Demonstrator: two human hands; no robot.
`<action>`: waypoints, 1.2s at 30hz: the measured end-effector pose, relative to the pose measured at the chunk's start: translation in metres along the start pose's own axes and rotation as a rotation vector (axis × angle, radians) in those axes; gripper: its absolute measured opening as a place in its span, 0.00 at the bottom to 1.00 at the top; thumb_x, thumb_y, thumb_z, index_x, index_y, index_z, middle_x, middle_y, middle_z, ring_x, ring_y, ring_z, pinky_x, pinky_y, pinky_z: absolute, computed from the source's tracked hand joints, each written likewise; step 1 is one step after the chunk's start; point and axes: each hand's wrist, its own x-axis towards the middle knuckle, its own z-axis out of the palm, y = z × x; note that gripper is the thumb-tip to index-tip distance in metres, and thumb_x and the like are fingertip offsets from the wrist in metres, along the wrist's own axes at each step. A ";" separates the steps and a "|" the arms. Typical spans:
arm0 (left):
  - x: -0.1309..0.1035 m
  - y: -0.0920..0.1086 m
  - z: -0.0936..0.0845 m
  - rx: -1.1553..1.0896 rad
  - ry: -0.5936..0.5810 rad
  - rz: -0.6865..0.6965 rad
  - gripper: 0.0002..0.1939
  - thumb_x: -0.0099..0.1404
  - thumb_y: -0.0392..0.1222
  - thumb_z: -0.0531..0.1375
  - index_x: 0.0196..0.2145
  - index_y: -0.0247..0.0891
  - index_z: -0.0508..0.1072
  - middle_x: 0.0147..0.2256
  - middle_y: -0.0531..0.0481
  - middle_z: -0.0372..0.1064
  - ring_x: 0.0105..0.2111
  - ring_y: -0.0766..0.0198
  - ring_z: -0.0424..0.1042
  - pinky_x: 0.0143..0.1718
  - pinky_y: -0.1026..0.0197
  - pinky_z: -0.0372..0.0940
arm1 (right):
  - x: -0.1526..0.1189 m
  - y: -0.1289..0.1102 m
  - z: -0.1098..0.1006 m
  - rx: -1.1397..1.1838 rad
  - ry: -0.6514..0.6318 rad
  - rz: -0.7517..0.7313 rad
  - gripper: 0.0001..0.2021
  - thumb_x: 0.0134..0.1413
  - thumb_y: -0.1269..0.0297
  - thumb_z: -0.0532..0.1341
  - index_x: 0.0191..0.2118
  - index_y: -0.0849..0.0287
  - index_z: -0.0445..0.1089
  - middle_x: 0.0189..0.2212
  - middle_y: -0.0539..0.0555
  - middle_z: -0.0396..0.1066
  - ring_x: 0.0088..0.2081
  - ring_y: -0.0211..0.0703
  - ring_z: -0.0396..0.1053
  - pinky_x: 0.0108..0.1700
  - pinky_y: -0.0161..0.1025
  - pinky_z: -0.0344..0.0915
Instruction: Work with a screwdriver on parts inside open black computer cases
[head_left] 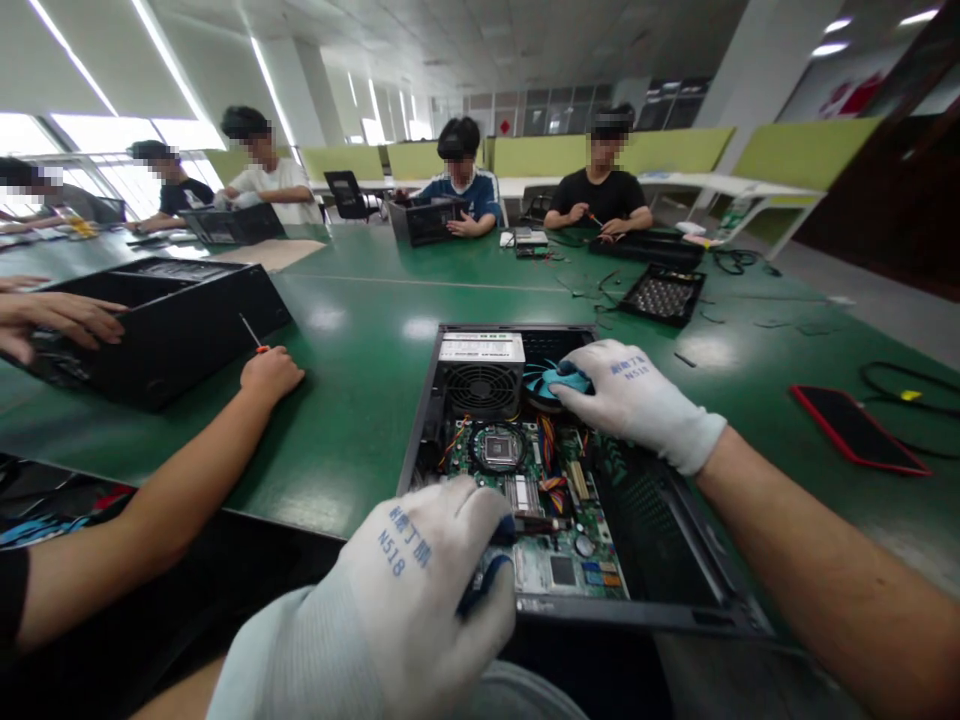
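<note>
An opened black computer case (667, 612) lies before me, its green motherboard (600, 545) and bare processor socket (497, 449) exposed. Both my hands wear white gloves with blue-coated fingers. My right hand (626, 395) is closed on a round cooling fan with blue blades (541, 380), beside the silver power supply (482, 370). My left hand (439, 570) is over the case's near left corner, thumb and index finger apart with a gap between them; its other fingertips are hidden. Coloured wires (551, 455) run across the board.
A red-edged black phone (859, 430) and black cables lie at right. Beyond the case is a black perforated panel (662, 294). At left, another person's hand (271, 374) holds a screwdriver near a second black case (180, 330). More people sit around the green table (360, 330).
</note>
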 end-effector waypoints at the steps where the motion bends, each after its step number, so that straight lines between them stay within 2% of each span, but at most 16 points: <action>1: 0.005 -0.002 0.000 0.009 -0.019 -0.009 0.13 0.68 0.39 0.55 0.51 0.40 0.67 0.41 0.47 0.73 0.39 0.57 0.75 0.39 0.55 0.71 | 0.000 0.000 0.001 0.012 0.002 -0.004 0.22 0.66 0.49 0.56 0.47 0.63 0.76 0.43 0.62 0.78 0.45 0.54 0.71 0.49 0.44 0.61; 4: 0.032 -0.009 0.004 0.081 -0.154 -0.070 0.20 0.69 0.38 0.55 0.58 0.38 0.63 0.53 0.39 0.71 0.52 0.52 0.74 0.55 0.51 0.69 | 0.000 0.001 0.004 0.029 0.017 -0.035 0.22 0.65 0.49 0.58 0.47 0.63 0.77 0.45 0.64 0.78 0.47 0.55 0.71 0.51 0.46 0.61; 6: 0.058 -0.014 0.010 0.144 -0.314 -0.130 0.20 0.69 0.38 0.55 0.57 0.35 0.64 0.55 0.37 0.69 0.56 0.50 0.72 0.59 0.50 0.67 | 0.000 0.003 0.006 0.034 0.035 -0.062 0.22 0.65 0.48 0.58 0.48 0.63 0.77 0.46 0.64 0.78 0.48 0.57 0.71 0.52 0.47 0.61; 11: 0.124 -0.033 0.043 0.317 -0.690 -0.187 0.18 0.68 0.37 0.57 0.55 0.30 0.67 0.52 0.34 0.73 0.50 0.47 0.77 0.52 0.50 0.72 | -0.002 0.003 0.008 0.047 0.056 -0.078 0.22 0.66 0.48 0.58 0.48 0.62 0.76 0.46 0.64 0.77 0.49 0.57 0.71 0.53 0.47 0.60; 13: 0.141 -0.042 0.059 0.367 -0.810 -0.168 0.19 0.68 0.38 0.58 0.55 0.29 0.69 0.53 0.32 0.73 0.51 0.46 0.77 0.52 0.51 0.72 | -0.002 0.002 0.008 0.048 0.053 -0.071 0.21 0.66 0.48 0.58 0.48 0.63 0.76 0.46 0.64 0.77 0.50 0.57 0.70 0.53 0.47 0.60; 15: 0.153 -0.052 0.072 0.403 -0.877 -0.167 0.20 0.66 0.39 0.61 0.54 0.30 0.71 0.54 0.31 0.73 0.53 0.47 0.77 0.53 0.52 0.72 | -0.003 0.002 0.008 0.055 0.056 -0.071 0.21 0.66 0.49 0.58 0.48 0.63 0.76 0.46 0.64 0.77 0.49 0.57 0.70 0.52 0.47 0.60; 18: 0.160 -0.065 0.084 0.430 -0.860 -0.187 0.24 0.64 0.40 0.63 0.56 0.31 0.70 0.57 0.32 0.72 0.55 0.47 0.75 0.55 0.54 0.70 | -0.004 0.003 0.008 0.072 0.072 -0.074 0.21 0.66 0.48 0.58 0.47 0.62 0.76 0.45 0.63 0.77 0.49 0.56 0.70 0.51 0.47 0.59; 22: 0.159 -0.074 0.090 0.406 -0.882 -0.189 0.28 0.62 0.40 0.65 0.59 0.31 0.68 0.56 0.34 0.73 0.54 0.47 0.76 0.54 0.53 0.71 | -0.006 0.004 0.007 0.081 0.042 -0.096 0.20 0.67 0.49 0.58 0.47 0.63 0.76 0.46 0.63 0.77 0.49 0.56 0.70 0.51 0.47 0.59; 29: 0.156 -0.077 0.095 0.406 -0.863 -0.197 0.26 0.64 0.42 0.62 0.59 0.32 0.69 0.55 0.35 0.74 0.51 0.48 0.78 0.51 0.54 0.73 | -0.007 0.001 0.003 0.094 0.032 -0.108 0.21 0.68 0.50 0.57 0.49 0.64 0.76 0.48 0.64 0.77 0.51 0.56 0.71 0.52 0.47 0.59; 34: 0.156 -0.078 0.096 0.474 -0.845 -0.139 0.29 0.63 0.44 0.65 0.60 0.32 0.71 0.56 0.33 0.72 0.52 0.44 0.76 0.53 0.50 0.72 | -0.008 0.001 0.003 0.084 0.018 -0.118 0.21 0.67 0.50 0.58 0.49 0.63 0.76 0.47 0.63 0.77 0.51 0.57 0.71 0.52 0.47 0.59; 36: 0.157 -0.077 0.095 0.491 -0.849 -0.123 0.27 0.62 0.43 0.65 0.58 0.33 0.73 0.55 0.34 0.73 0.53 0.45 0.76 0.54 0.51 0.72 | -0.008 0.001 0.004 0.074 0.029 -0.123 0.21 0.68 0.49 0.57 0.48 0.63 0.75 0.47 0.63 0.77 0.50 0.57 0.71 0.51 0.47 0.59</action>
